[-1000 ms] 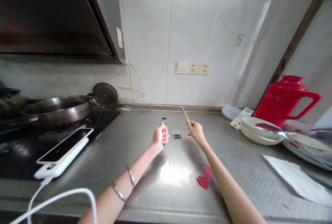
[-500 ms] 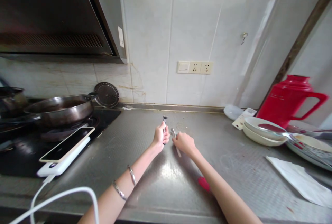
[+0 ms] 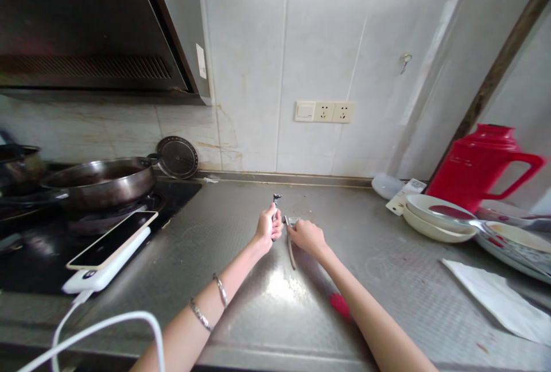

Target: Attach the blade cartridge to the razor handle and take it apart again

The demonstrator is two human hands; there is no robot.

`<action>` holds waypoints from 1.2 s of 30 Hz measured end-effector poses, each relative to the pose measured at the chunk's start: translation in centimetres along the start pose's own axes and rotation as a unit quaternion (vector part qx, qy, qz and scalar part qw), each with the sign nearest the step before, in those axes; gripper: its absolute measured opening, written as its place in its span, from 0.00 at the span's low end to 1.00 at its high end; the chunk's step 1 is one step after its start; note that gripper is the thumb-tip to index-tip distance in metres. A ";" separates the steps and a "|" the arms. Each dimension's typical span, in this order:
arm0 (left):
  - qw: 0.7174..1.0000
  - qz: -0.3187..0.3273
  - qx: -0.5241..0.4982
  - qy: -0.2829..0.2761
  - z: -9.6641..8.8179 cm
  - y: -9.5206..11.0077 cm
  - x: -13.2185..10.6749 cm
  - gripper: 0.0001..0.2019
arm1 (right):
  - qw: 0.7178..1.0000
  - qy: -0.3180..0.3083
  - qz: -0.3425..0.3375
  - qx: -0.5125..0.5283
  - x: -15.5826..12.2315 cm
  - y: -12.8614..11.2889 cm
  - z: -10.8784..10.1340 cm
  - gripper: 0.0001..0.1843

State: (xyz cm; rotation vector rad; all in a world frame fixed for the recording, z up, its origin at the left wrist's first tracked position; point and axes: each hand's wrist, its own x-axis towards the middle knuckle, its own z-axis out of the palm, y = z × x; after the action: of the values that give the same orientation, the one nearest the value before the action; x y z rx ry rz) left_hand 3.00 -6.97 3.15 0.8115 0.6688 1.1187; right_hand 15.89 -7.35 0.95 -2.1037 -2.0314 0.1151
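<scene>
1. Head camera, lower left of the frame: a phone [image 3: 114, 239] lies on a white power bank [image 3: 107, 271].
2. Centre: the left hand [image 3: 266, 227] closes its fingers round a small razor [image 3: 276, 198], head uppermost.
3. Just right of centre: a thin pale stick [image 3: 292, 256] slants beside the right hand's [image 3: 308, 235] bent fingers; I cannot tell whether they grip it.
4. Right edge: a red flask [image 3: 473, 168] stands behind bowls [image 3: 437, 233].

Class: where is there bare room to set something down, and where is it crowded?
Open counter lies between the stove and left hand, and another stretch between the right hand and stacked bowls. Crowded: the bowls' corner, with the red flask; the stove, bearing a pan; and the narrow gap between hands.
</scene>
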 end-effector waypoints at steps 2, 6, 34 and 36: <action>1.000 -0.004 0.004 -0.012 -0.2 -0.1 0.1 0.21 | 1.000 0.023 0.003 0.014 0.9 1.2 -0.8 0.21; 0.999 -0.007 0.007 -0.035 -0.7 -0.2 0.4 0.21 | 0.994 0.046 -0.078 0.069 3.4 4.0 -1.7 0.15; 0.999 -0.015 0.022 -0.022 -1.1 -0.8 0.7 0.20 | 0.958 0.011 -0.265 0.105 5.5 6.9 1.4 0.12; 0.999 -0.014 0.023 -0.025 -1.0 -0.9 0.7 0.20 | 0.961 0.006 -0.258 0.099 5.3 6.8 1.2 0.13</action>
State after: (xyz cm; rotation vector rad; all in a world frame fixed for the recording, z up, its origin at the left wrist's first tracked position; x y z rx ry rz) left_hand 2.82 -6.23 1.81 0.8643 0.6650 1.0571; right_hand 22.54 -2.10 -1.16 -1.4027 -2.3724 0.2088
